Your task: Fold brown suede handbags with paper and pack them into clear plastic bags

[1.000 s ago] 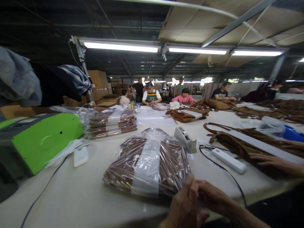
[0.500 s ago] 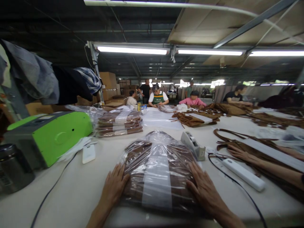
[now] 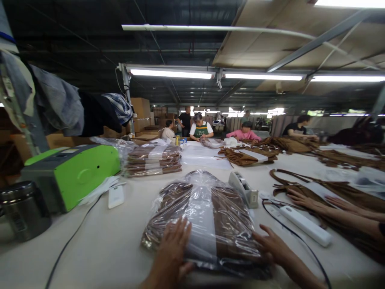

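A folded brown garment in a clear plastic bag [image 3: 231, 216] lies flat in front of me, with a white paper band down its middle. My left hand [image 3: 174, 245] rests on the lower left of the bag, fingers stretched out. At the bag's lower right edge is my right hand [image 3: 273, 245], its fingers apart and the fingertips at the plastic. Behind the bag's right corner stands a tape dispenser [image 3: 243, 188].
On the left are a green machine [image 3: 87, 176], a dark flask [image 3: 25, 210] and a white phone [image 3: 116, 196]. Bagged brown garments [image 3: 153, 160] are stacked behind. To the right lie a power strip [image 3: 305, 224] and a co-worker's hands [image 3: 306, 200] on brown garments.
My left hand has moved from the bag's left side onto its top, toward the middle. My right hand has shifted right and down to the edge. The view has tilted up slightly.
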`<state>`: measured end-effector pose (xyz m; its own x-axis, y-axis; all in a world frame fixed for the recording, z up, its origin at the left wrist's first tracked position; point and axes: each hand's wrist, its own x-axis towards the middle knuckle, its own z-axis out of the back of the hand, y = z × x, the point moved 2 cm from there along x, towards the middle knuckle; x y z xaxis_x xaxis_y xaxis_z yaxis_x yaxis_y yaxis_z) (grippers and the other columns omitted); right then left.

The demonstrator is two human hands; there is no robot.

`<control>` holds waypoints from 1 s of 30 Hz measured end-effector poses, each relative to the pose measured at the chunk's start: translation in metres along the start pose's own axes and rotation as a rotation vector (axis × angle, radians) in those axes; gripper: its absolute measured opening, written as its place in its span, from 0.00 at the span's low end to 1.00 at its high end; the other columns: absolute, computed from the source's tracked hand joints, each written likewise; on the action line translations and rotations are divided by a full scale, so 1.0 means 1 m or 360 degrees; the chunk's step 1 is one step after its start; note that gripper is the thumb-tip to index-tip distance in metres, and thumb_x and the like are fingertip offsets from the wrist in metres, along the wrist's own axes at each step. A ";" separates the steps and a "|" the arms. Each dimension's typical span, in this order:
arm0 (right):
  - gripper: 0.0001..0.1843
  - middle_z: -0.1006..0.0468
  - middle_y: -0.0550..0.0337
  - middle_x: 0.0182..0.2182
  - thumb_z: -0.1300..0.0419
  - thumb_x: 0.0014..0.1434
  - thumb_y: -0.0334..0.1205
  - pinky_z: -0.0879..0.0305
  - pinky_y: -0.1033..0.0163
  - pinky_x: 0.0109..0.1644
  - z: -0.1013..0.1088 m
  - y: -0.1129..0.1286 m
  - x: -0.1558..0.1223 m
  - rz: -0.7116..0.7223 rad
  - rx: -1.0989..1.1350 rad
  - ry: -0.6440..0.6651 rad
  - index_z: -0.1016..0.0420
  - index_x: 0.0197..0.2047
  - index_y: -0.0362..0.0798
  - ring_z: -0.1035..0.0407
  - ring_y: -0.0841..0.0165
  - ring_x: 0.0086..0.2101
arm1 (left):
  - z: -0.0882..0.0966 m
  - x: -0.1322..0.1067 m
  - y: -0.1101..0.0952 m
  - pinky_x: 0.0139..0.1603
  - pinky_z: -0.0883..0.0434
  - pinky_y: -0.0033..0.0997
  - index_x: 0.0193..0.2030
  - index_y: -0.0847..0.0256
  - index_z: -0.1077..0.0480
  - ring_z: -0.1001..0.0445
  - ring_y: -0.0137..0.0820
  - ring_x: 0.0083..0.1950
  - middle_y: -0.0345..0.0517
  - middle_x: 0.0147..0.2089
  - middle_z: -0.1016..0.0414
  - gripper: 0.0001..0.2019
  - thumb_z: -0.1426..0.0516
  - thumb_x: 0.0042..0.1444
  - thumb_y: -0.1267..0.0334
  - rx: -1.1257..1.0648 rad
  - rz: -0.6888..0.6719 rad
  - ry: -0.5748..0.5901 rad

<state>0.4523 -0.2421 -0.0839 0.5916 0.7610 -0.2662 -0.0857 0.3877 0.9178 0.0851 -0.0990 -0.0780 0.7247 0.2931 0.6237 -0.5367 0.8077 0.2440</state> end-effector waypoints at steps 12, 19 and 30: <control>0.19 0.19 0.59 0.32 0.25 0.46 0.47 0.26 0.68 0.35 -0.034 0.092 -0.031 -0.0068 0.1429 0.0808 0.24 0.38 0.49 0.23 0.68 0.32 | 0.058 0.098 0.015 0.42 0.26 0.29 0.55 0.59 0.30 0.20 0.32 0.41 0.46 0.43 0.18 0.18 0.51 0.61 0.74 -0.0263 0.0180 -0.0346; 0.20 0.19 0.62 0.39 0.33 0.47 0.57 0.21 0.41 0.38 -0.115 0.043 0.017 0.0193 0.1192 0.0573 0.25 0.44 0.70 0.22 0.52 0.40 | 0.158 0.219 0.029 0.34 0.29 0.28 0.46 0.56 0.31 0.21 0.33 0.36 0.41 0.38 0.20 0.11 0.46 0.57 0.72 -0.0339 -0.0058 0.0040; 0.34 0.38 0.63 0.64 0.32 0.52 0.58 0.25 0.49 0.51 -0.162 0.310 0.125 0.1123 0.1471 -0.0087 0.38 0.59 0.67 0.36 0.64 0.57 | 0.116 0.265 0.192 0.37 0.31 0.24 0.47 0.54 0.24 0.23 0.29 0.37 0.36 0.37 0.20 0.11 0.38 0.56 0.65 -0.1316 0.0813 -0.0847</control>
<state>0.3698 0.0571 0.1201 0.6813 0.6243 0.3822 0.1938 -0.6573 0.7282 0.1240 0.0743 0.2207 0.1154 0.5921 0.7976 -0.1213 0.8053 -0.5803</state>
